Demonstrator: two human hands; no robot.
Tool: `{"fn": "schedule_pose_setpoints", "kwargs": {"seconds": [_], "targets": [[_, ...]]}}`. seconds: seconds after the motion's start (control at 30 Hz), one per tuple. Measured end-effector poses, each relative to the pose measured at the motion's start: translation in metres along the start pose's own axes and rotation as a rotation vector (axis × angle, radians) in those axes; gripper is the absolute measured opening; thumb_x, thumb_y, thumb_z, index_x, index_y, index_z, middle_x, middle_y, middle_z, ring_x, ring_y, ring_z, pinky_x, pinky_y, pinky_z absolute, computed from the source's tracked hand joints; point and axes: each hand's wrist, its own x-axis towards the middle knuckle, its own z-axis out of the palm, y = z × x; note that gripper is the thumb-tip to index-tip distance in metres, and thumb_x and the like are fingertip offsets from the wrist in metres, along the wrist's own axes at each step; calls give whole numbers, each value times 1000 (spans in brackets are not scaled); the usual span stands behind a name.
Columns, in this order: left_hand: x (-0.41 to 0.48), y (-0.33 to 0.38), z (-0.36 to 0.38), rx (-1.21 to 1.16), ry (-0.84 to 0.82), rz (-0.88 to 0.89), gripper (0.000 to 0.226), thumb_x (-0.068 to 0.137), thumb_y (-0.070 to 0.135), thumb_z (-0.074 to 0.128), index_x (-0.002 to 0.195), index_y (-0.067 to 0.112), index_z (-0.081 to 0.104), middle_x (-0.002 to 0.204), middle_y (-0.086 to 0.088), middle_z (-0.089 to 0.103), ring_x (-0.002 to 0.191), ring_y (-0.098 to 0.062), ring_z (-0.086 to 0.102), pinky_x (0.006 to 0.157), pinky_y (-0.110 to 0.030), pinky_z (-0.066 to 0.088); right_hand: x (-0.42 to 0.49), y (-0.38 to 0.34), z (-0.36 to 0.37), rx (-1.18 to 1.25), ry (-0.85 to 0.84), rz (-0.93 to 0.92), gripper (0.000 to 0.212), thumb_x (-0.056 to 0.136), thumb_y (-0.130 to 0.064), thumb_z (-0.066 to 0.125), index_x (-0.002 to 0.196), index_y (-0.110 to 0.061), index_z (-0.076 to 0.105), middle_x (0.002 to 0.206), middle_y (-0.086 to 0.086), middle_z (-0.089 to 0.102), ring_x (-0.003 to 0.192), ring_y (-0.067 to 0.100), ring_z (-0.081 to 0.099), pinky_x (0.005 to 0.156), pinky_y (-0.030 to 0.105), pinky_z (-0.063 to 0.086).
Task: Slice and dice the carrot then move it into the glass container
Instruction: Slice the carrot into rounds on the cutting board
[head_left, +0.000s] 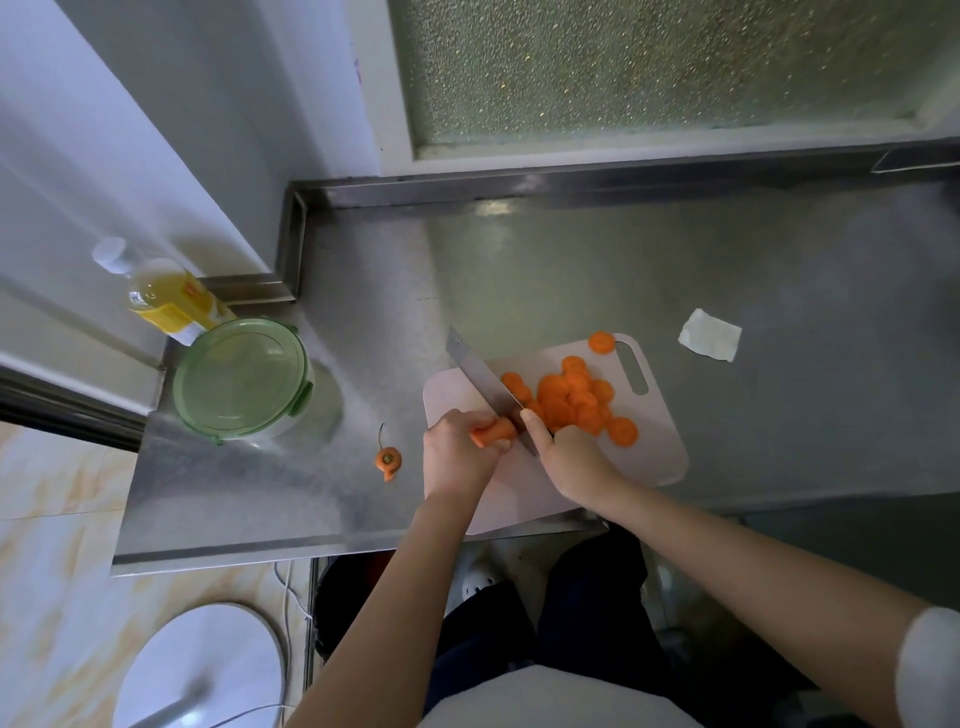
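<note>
While the left grip (460, 447) curls round the carrot stub (493, 432) on the cutting board (654, 447), long axis pointing right, the right grip (566, 457) clasps the knife (480, 371), set crosswise at the stub's free end; cut slices (569, 400) lie just beyond.

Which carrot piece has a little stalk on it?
The carrot top lying alone on the steel counter, left of the cutting board. The round slices on the board have none.
</note>
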Motion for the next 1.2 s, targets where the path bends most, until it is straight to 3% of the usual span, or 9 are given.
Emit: {"fn": "schedule_pose_setpoints", "kwargs": {"seconds": [0.07, 0.13, 0.2, 0.43, 0.73, 0.87, 0.97, 1.07, 1.2], "targets": [[-1, 0, 0, 0, 4, -1, 27, 77, 16, 73, 104, 16, 72, 107, 2, 68, 99, -15, 59, 81, -14, 38, 0, 0, -1, 6, -72, 73, 64, 101, -47, 23, 70, -2, 56, 69, 14, 59, 87, 33, 63, 55, 21, 34], [-1, -1, 1, 6, 7, 7, 26, 77, 16, 74, 103, 17, 72, 106, 2, 69, 99, -16, 59, 80, -15, 38, 0, 3, -2, 44, -29, 61, 64, 100, -51, 22, 54, -12, 46, 59, 6, 53, 77, 28, 61, 57, 22, 34], [-1, -2, 2, 15, 11, 16, 27, 77, 16, 74, 103, 17, 72, 105, 3, 68, 98, -15, 59, 81, -14, 38, -2, 4, -5, 90, 3, 65, 62, 99, -52, 23, 55, -16, 46, 65, 8, 57, 74, 23, 57, 66, 26, 35], [0, -4, 3, 34, 12, 14, 30, 77, 17, 75, 106, 16, 71, 108, 1, 66, 98, -15, 58, 83, -15, 37, -12, -2, -14, 262, 62, 32, 58, 99, -51, 32, 66, -5, 49, 65, 17, 58, 64, 28, 58, 65, 35, 45], [1, -5, 4, 45, 15, 19, 33, 76, 19, 76, 107, 15, 71, 109, -1, 66, 99, -16, 59, 82, -14, 36, -18, 0, -14, 218, 3, 53, 58, 100, -50, 29, 52, -18, 37, 50, 1, 42, 49, 15, 41, 50, 25, 29], [3, -5, 3, 38, 19, 6, 32, 75, 19, 77, 106, 15, 71, 110, 0, 67, 99, -15, 58, 83, -14, 36, -21, 9, -13, 207, -39, 43, 44, 100, -48, 30, 80, -13, 48, 72, 10, 50, 64, 16, 47, 55, 26, 36], [3, -6, 3, 32, 16, 6, 31, 75, 18, 77, 106, 15, 71, 109, 0, 67, 99, -16, 59, 83, -14, 37, -27, 15, -17, 179, -85, 106, 60, 98, -55, 25, 59, -12, 42, 53, 4, 42, 45, 15, 40, 43, 20, 28], [3, -5, 4, 48, 8, 12, 31, 76, 19, 76, 106, 16, 71, 109, 0, 66, 100, -17, 58, 82, -15, 36, -27, 13, -23, 165, -109, 162, 64, 95, -62, 24, 55, -14, 38, 47, 1, 39, 39, 14, 38, 34, 18, 27], [4, -4, 3, 55, 2, 9, 31, 76, 19, 76, 107, 15, 71, 110, -1, 66, 100, -19, 59, 84, -19, 40, -21, 1, -24, 155, -160, 204, 65, 96, -61, 22, 62, -9, 42, 54, 7, 45, 46, 20, 44, 44, 24, 35]]}}
